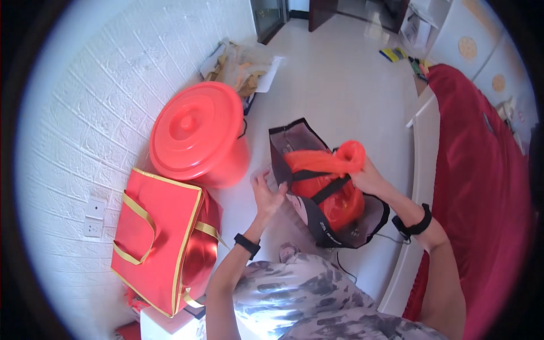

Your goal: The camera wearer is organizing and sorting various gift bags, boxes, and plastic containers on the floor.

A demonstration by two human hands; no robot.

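A black tote bag (317,212) with a grey lining stands open in front of my legs. Inside it sits a filled red plastic bag (340,207), its contents hidden. My right hand (367,180) is closed on the twisted, looped neck of this plastic bag, above the tote's right side. The tote's black straps cross over the red plastic. Against the tote's left side rests my left hand (267,195), fingers apart and thumb at the fabric edge.
Left of me stand a lidded red bucket (195,133) and a red bag with gold trim (158,238), both by the white textured wall. Beyond the bucket lie clear plastic and cardboard (243,65). A dark red cover (467,187) drapes over furniture at the right.
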